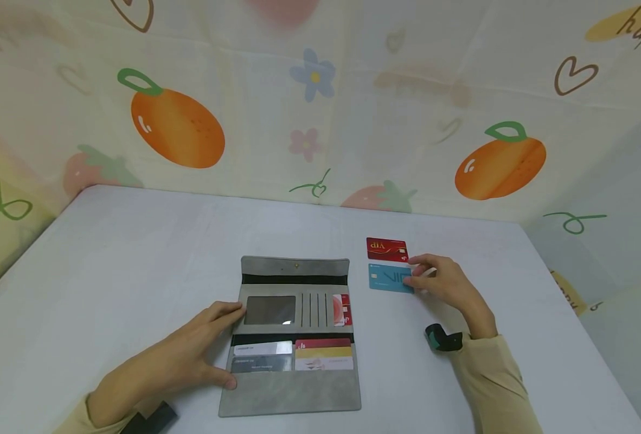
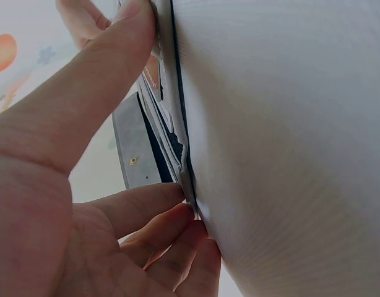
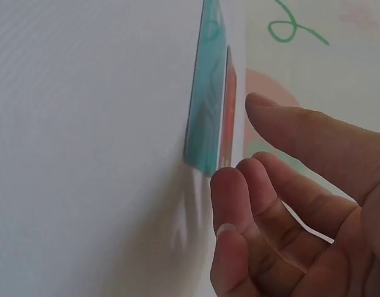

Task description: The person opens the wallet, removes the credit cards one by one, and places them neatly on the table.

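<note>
Grey wallet (image 1: 293,337) lies opened flat on the white surface (image 1: 136,271), between the two hands. Left hand (image 1: 174,355) rests on the wallet's left edge, fingers nearly straight and spread; thumb (image 2: 97,80) presses the near part of that edge, fingertips (image 2: 177,198) touch it farther up by the clear window. Cards sit in the wallet's slots just right of this hand: white and dark ones, then red, yellow and white ones; one red card stands in the upright slots. Right hand (image 1: 445,283) is well to the right of the wallet, fingers loosely bent, tips at the right edge of a blue card (image 1: 390,278) lying flat; whether it pinches or only touches, cannot tell. Red card (image 1: 387,249) lies just beyond the blue one, edges nearly meeting. Fruit-print cloth (image 1: 320,102) hangs behind.
</note>
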A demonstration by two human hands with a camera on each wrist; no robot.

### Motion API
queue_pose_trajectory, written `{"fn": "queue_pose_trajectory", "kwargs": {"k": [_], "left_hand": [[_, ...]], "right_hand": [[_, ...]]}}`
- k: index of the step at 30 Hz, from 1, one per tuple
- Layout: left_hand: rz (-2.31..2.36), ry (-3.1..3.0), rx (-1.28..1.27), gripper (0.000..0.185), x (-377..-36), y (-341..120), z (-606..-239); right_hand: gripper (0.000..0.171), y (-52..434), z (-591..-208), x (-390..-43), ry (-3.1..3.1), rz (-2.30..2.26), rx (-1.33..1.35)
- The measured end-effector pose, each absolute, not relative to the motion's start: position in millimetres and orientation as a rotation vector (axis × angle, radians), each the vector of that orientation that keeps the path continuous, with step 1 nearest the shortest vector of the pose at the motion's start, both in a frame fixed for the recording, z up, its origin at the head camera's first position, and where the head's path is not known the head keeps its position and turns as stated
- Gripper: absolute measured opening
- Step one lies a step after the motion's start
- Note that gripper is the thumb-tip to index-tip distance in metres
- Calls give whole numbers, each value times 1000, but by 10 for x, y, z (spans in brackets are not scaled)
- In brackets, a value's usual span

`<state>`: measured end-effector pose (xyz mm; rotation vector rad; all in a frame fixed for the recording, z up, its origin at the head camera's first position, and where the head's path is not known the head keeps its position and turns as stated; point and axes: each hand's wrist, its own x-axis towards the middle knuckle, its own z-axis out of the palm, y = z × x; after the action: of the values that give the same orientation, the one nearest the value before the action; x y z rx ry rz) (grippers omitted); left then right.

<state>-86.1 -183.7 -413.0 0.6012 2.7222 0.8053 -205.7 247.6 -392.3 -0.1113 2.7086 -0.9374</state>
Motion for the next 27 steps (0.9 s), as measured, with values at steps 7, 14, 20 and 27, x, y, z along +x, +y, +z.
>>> {"fn": "queue_pose_trajectory", "kwargs": {"k": [7,14,20,27], "left_hand": [[808,2722,609,112,-865,-1839,-4132],[810,2723,615,111,-868,-1841,-4134],[819,2708,597,111,-871,-1838,-4128],[816,2707,596,111,-873,-1836,-4126]], "right_hand": [[47,2404,-3848,-2029,2719,-949,-246],[43,2347,-3813,-2000,2723,-977,-366],[42,2289,-3781,-1968,2714,-995,-449],[43,2190,-3765,-1940,2702,-996,-491]]}}
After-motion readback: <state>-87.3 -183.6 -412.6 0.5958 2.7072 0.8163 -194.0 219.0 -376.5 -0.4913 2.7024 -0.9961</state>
